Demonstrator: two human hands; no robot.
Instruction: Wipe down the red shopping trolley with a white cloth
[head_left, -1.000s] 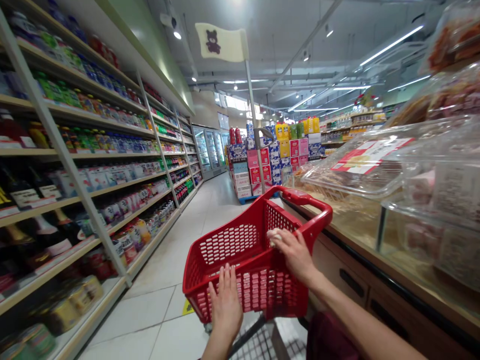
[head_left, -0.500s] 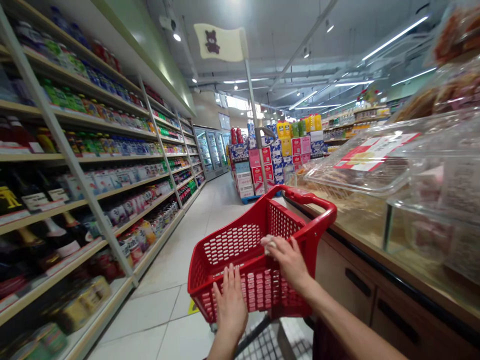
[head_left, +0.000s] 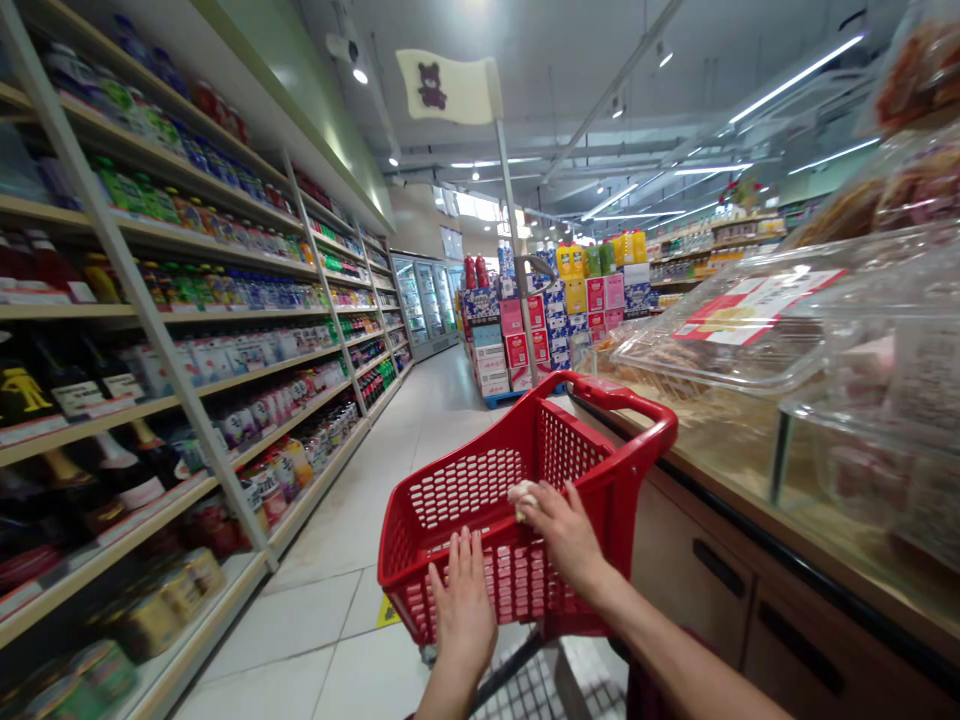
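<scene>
A red plastic shopping cart with perforated sides stands turned sideways in front of me. My left hand lies flat against its near side, fingers straight and pointing up to the rim. Over the near rim, my right hand presses a crumpled white cloth under its fingertips; part of the cloth is hidden by the fingers. The cart's handle rises to the right of that hand, touched by neither hand.
Drink shelves line the left side. On the right, a wooden counter carries clear plastic food boxes, close to the cart. Farther ahead stand stacked cartons and a pole with a bear flag. Tiled floor runs between.
My right hand has slid left along the near rim with the white cloth. My left hand stays against the cart's side.
</scene>
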